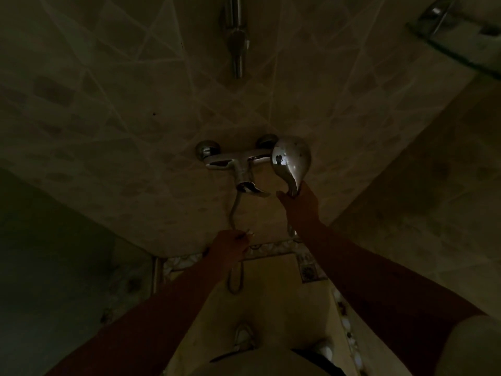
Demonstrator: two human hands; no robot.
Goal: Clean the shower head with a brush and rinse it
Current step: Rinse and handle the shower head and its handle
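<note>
The scene is very dark. A chrome shower head (291, 157) is held up in front of the tiled wall, its rounded back facing me. My right hand (298, 203) grips its handle from below. My left hand (229, 246) is lower and to the left, fingers closed around a small pale object that may be a brush (249, 234); too dim to tell. The shower hose (234, 213) hangs from the wall mixer tap (235, 164) past my left hand and loops below it.
A chrome riser rail with holder (237, 36) is on the wall above the tap. A glass corner shelf (461, 33) sits top right. Below lie the shower floor with a patterned border (273, 246), a floor drain (309, 272) and a slipper (244, 337).
</note>
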